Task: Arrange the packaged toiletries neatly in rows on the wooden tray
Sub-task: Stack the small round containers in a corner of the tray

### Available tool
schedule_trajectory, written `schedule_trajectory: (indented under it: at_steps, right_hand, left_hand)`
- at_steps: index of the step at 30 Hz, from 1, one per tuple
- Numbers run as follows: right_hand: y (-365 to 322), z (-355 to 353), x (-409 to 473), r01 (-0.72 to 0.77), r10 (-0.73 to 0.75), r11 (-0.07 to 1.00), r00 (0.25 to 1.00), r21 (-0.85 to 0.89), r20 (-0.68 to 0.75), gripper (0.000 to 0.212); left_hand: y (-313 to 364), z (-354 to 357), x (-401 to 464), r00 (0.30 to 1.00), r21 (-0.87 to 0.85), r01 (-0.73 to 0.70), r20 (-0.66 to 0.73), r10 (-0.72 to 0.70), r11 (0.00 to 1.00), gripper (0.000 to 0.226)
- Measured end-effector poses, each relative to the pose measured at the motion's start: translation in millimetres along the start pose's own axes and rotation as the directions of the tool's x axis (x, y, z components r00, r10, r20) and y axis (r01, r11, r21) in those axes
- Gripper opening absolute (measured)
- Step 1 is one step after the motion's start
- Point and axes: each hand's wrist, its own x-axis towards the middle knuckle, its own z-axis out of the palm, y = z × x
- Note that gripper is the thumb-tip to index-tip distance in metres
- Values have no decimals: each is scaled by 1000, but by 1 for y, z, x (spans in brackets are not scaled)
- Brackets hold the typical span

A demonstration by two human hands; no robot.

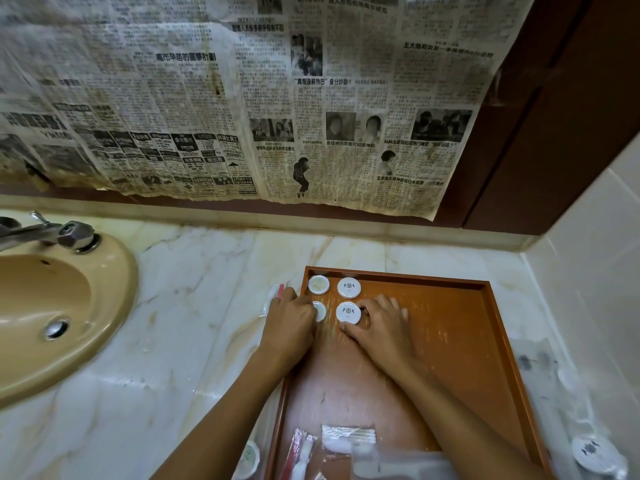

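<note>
Four round packets sit two-by-two in the far left corner of the wooden tray (491, 306).

Head view: the right hand (381, 327) pinches the near-right packet (348, 312) from its right side; the left hand (291, 320) covers the near-left packet (320, 310), its grip hidden. Loose sachets (346, 436) lie at the tray's near edge, closer to the right arm.
</note>
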Motion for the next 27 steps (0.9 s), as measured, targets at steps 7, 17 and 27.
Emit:
schedule_trajectory:
  at_steps: [7, 17, 27]
  right_hand:
    - [-3, 3, -3, 2, -3, 1000, 999, -22, -50, 48]
    - [-2, 1, -6, 57, -57, 997, 998, -54, -4, 50]
    - [-2, 0, -5, 38, -38, 999, 999, -37, -1, 52]
  left_hand:
    - [-1, 1, 7, 999, -32, 2, -43, -3, 999, 30]
    - [-2, 6, 3, 994, -108, 38, -98, -49, 993, 29]
    - [-4, 11, 4, 991, -143, 49, -120, -66, 988, 30]
